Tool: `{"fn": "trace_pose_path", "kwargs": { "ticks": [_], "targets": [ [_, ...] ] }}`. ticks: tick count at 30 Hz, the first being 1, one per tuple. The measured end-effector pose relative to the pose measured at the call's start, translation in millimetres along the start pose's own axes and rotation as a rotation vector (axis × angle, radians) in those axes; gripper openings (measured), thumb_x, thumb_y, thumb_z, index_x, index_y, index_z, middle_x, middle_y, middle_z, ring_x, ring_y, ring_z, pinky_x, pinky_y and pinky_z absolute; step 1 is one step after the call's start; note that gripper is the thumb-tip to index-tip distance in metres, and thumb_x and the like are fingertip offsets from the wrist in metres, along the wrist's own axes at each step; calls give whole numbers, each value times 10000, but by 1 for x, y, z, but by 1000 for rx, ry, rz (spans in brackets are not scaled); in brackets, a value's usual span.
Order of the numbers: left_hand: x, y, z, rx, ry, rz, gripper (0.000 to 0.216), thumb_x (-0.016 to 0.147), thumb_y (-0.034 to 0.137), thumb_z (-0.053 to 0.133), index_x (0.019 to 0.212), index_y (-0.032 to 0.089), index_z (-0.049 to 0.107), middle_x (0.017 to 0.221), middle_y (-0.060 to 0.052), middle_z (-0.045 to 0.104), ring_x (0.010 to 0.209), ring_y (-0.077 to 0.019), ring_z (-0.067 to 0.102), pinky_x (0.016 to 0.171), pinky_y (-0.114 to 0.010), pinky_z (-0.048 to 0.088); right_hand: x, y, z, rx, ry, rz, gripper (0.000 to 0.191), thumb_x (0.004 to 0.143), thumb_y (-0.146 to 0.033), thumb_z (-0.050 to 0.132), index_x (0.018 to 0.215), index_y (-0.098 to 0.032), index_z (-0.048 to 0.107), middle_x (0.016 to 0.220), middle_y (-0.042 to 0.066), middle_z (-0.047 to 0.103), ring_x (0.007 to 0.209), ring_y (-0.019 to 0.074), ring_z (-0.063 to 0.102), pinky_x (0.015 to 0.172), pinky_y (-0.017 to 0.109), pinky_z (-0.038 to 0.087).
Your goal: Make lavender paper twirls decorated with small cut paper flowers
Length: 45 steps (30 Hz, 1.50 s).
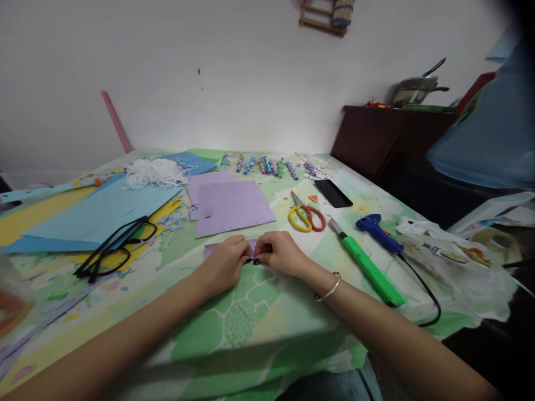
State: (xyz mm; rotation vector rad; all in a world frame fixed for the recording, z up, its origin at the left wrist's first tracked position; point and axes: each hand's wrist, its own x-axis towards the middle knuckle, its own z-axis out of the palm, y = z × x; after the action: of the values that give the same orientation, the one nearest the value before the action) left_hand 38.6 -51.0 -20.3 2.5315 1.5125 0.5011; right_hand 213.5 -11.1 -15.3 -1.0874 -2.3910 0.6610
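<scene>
A small strip of purple paper (pixel 211 249) lies flat near the table's front, partly covered by my hands. My left hand (pixel 229 259) pinches its near edge, fingers curled. Close beside it, my right hand (pixel 278 252) grips the same edge between thumb and fingers, a silver bangle (pixel 330 288) on its wrist. The thumbs almost touch over the paper, and the fingers hide much of it. Just beyond are larger purple sheets (pixel 234 206). To the right of them lie scissors (pixel 307 216) with one yellow and one red handle.
Right of my hands are a green cutter (pixel 370 270), a blue glue gun (pixel 379 233) with a cord, a black phone (pixel 333 192) and a plastic bag (pixel 455 262). On the left lie eyeglasses (pixel 119 253), blue sheets (pixel 104 214) and white string (pixel 154 171). Several paper curls (pixel 265 164) sit behind.
</scene>
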Motion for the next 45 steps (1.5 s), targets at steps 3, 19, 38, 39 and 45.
{"fn": "trace_pose_path", "kwargs": {
  "ticks": [3,19,38,39,45],
  "targets": [
    [6,0,-2,-19,-30,-20,183,805,48,455,696,175,529,731,-39,565,722,-186,533,656,-298,387,2,-6,-1,-56,-33,40,158,704,-45,647,752,-163,741,678,16,694,625,115,586,596,201,372],
    [-23,-11,-16,45,24,-24,185,901,148,382,769,180,507,810,-72,551,786,-218,511,727,-335,406,-14,8,-6,-231,-17,-124,263,730,18,523,880,-147,663,868,56,639,852,156,559,745,219,387],
    [-31,-31,-24,107,9,-87,173,877,146,425,755,169,546,819,-87,599,802,-222,554,730,-323,419,-5,11,-13,-374,-49,-104,215,773,-46,525,872,-156,680,848,58,685,781,158,583,670,232,360],
    [-33,-31,-23,110,23,-74,200,896,156,393,764,170,542,839,-97,592,826,-232,547,753,-342,420,-10,12,-11,-390,-30,-117,217,788,-42,509,895,-147,666,876,74,671,813,168,571,692,243,357],
    [-27,-44,-21,84,6,-5,189,886,145,396,746,185,518,765,-50,565,737,-193,526,702,-305,426,-16,8,-6,-479,0,-185,215,795,2,484,898,-132,616,868,95,607,828,198,499,704,286,319]
  ]
}}
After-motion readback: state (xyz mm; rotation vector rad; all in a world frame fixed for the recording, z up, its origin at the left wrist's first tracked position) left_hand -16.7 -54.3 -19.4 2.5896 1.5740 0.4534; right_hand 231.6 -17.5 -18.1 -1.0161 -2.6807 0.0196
